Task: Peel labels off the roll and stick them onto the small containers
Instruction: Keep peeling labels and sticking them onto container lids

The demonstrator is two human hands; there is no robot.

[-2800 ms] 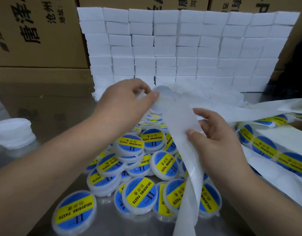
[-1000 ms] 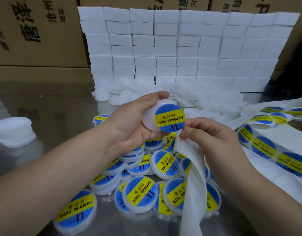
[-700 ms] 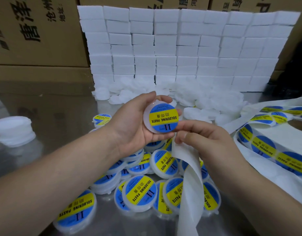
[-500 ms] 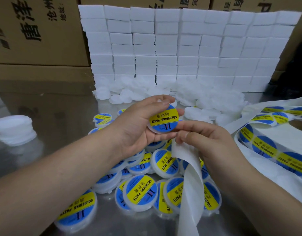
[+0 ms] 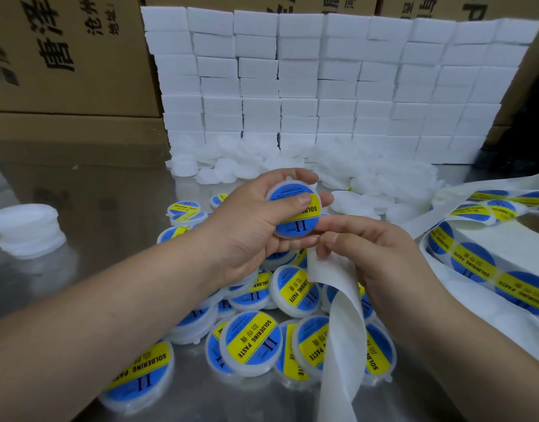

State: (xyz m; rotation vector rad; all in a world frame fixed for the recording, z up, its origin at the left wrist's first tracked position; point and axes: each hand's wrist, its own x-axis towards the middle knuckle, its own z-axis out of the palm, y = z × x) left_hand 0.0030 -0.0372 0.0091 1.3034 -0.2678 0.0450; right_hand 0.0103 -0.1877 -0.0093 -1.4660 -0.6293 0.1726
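Observation:
My left hand (image 5: 256,233) grips a small round white container (image 5: 295,213) bearing a blue and yellow "SOLDERING PASTE" label, with the thumb pressing across the label's top. My right hand (image 5: 381,260) sits just below and right of it, pinching the empty white backing strip (image 5: 341,324) that hangs down toward me. The label roll (image 5: 481,263) lies at the right, its strip of blue and yellow labels looping around it. A heap of labelled containers (image 5: 253,342) lies under both hands.
Unlabelled white containers (image 5: 262,166) are piled behind the hands, in front of a wall of stacked white boxes (image 5: 323,86). A short stack of white lids (image 5: 24,229) stands at the left on the shiny metal table (image 5: 104,190). Cardboard cartons (image 5: 64,56) line the back.
The peeled label went from held beside the container to stuck on its lid. My left thumb has moved onto the label and the container has turned in my hand.

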